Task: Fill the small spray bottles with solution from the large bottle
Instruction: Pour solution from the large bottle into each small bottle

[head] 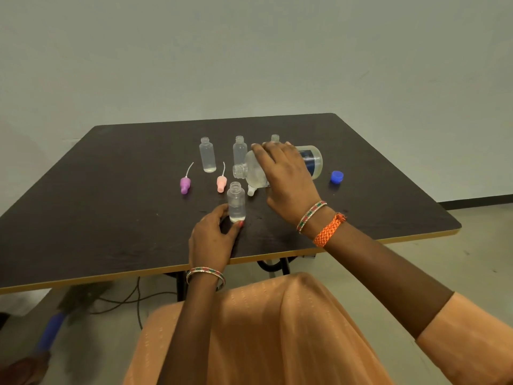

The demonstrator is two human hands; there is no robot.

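Large bottle [280, 165] tipped in right hand [286, 182], fingers curled over it, mouth above near small bottle [236, 202] pinched by left hand [212, 240]. Little liquid inside; three bottles behind mostly unfilled.

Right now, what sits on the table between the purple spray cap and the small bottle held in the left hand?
In the head view, the pink spray cap lies between the purple spray cap and the small bottle gripped by the left hand.
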